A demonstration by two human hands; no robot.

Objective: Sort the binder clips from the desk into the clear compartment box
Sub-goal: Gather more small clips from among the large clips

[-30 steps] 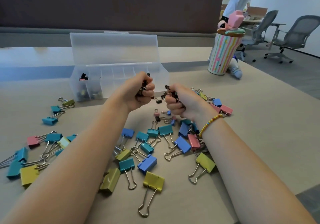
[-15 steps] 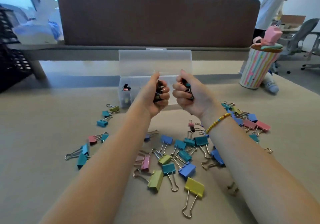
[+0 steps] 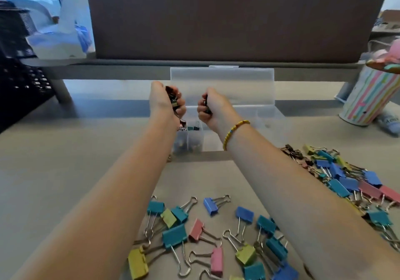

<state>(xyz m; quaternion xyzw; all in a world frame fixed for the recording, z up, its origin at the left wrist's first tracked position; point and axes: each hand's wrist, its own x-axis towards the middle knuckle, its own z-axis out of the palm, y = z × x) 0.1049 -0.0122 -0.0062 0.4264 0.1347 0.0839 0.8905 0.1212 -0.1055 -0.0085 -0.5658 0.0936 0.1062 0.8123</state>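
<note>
A brown divider point(image 3: 233, 20) is seen behind the desk, a black mesh basket point(image 3: 19, 80) left, a striped cup point(image 3: 368, 98) right.

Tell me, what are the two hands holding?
Each fist is closed around a bunch of small dark binder clips: left hand, right hand, both above the clear box. Which part is gripped stays hidden.

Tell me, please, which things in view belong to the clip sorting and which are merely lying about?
Part of the job:
- clear compartment box, lid up
- small dark clips gripped in the left hand
- dark clips held in the right hand
- coloured binder clips loose on the desk

Lying about:
- striped cup
- black mesh basket
- brown divider panel
</note>
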